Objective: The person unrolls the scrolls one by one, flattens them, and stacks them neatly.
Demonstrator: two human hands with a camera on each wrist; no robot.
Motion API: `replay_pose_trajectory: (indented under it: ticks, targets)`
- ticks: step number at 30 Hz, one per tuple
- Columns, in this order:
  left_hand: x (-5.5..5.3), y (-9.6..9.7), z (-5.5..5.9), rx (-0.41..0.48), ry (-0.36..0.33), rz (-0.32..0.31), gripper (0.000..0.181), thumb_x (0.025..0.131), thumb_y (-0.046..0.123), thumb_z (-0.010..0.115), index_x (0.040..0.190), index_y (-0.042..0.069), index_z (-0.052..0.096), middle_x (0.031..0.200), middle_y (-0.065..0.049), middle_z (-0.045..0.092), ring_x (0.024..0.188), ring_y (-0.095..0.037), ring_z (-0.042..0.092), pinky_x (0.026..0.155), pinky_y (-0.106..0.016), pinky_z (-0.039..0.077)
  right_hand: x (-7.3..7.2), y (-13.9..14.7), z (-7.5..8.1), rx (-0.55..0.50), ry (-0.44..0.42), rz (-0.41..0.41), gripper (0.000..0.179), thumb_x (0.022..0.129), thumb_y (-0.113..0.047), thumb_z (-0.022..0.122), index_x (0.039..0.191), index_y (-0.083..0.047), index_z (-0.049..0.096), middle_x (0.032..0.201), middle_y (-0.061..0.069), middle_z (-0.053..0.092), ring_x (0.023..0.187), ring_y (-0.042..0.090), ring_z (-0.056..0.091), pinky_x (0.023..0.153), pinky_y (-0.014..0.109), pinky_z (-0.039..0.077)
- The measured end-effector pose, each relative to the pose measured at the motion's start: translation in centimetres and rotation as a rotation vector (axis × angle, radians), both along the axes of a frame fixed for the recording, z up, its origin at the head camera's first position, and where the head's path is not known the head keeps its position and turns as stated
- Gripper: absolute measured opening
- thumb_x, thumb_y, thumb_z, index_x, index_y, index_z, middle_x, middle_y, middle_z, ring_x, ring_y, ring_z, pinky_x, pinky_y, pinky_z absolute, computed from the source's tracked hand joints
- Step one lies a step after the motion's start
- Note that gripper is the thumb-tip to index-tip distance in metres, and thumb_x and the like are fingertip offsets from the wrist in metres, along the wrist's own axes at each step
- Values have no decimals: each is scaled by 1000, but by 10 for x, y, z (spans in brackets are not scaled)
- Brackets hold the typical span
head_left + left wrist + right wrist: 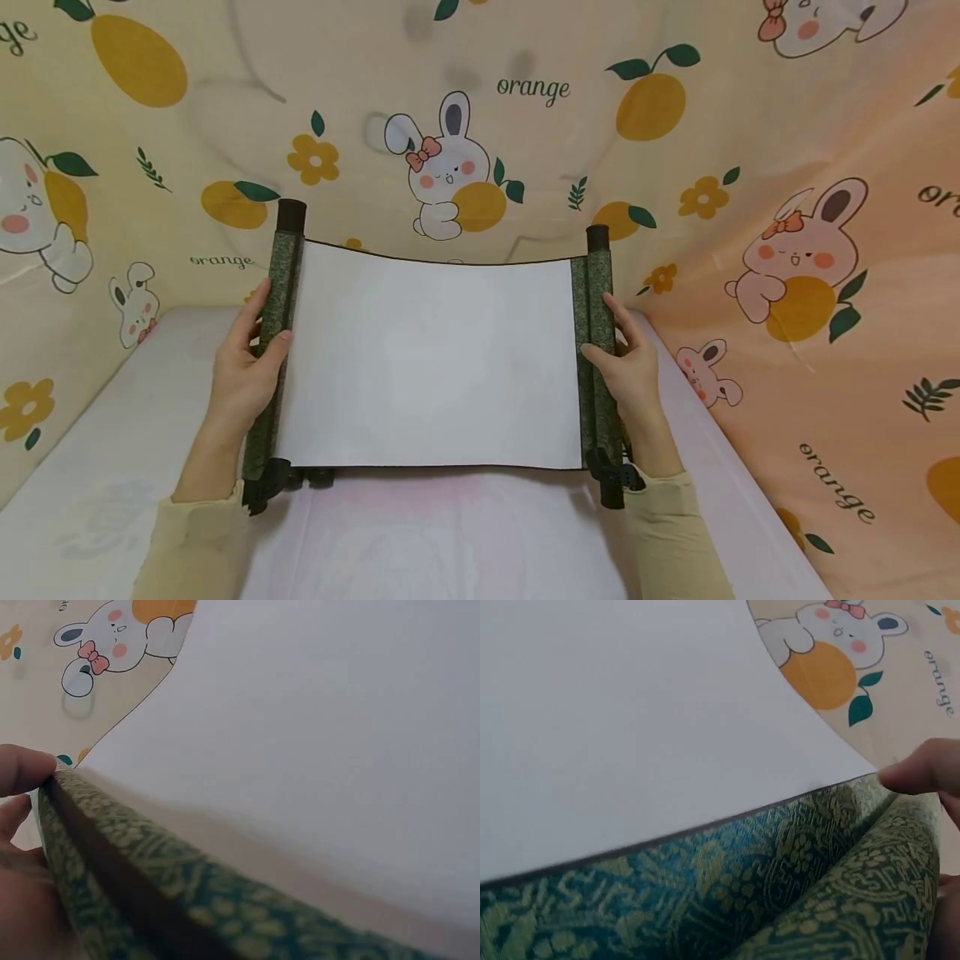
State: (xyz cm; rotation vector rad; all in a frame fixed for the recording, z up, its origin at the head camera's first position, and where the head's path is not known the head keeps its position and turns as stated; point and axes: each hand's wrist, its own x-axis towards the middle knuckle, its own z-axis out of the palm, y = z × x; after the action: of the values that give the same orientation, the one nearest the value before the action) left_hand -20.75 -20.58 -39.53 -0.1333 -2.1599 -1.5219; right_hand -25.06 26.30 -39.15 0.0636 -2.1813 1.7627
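Observation:
A blank white hanging scroll (435,367) is spread open between my two hands, its rollers wrapped in green patterned brocade and tipped with dark knobs. My left hand (246,367) grips the left roller (281,267), thumb in front and fingers behind. On the other side, my right hand (630,358) holds the right roller (600,283) the same way. Green brocade (705,862) with a floral weave runs beside the white sheet in the right wrist view. In the left wrist view, the brocade edge (150,832) crosses below the white paper. The scroll's top edge sags slightly in the middle.
A pale tabletop (420,542) lies beneath the scroll. Behind and to the right hangs a cream cloth (555,167) printed with rabbits and oranges. Small dark objects (321,477) show under the scroll's lower left edge, mostly hidden. Each wrist wears a black strap.

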Motion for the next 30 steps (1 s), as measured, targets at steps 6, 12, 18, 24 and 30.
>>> replay_pose_trajectory:
  ticks: [6,12,18,24,30]
  targets:
    - [0,-2,0,15,5,36,66,105,0,52,164,25,36,164,-5,37,111,-6,50,76,-14,45,-2,-1,-3,40,52,-12,76,90,7,72,154,-31,54,145,5,48,98,23,57,69,22,50]
    - [-2,-4,-1,-20,1,68,56,106,1,47,159,20,46,158,-9,41,103,-5,48,74,-15,41,-3,-2,-4,20,69,-37,74,90,8,70,152,-31,56,141,1,53,112,15,46,80,25,41]
    - [-1,-6,0,-40,23,104,47,109,5,43,153,17,55,151,-7,47,81,-7,39,73,-24,31,-4,-1,-4,-24,92,-28,74,91,9,68,154,-29,54,126,0,56,104,15,46,74,24,38]
    - [-1,-11,0,-50,7,84,53,106,4,50,156,20,51,155,-9,43,109,-10,50,92,-23,37,-2,3,-1,-47,57,-3,76,95,8,64,156,-33,49,150,2,52,130,15,48,94,23,43]
    - [-1,-17,-2,-112,30,33,78,89,-11,67,159,16,46,159,-23,32,144,-45,32,117,-66,24,-3,6,-1,-51,35,34,77,98,7,61,158,-37,43,168,1,34,153,22,32,112,34,37]
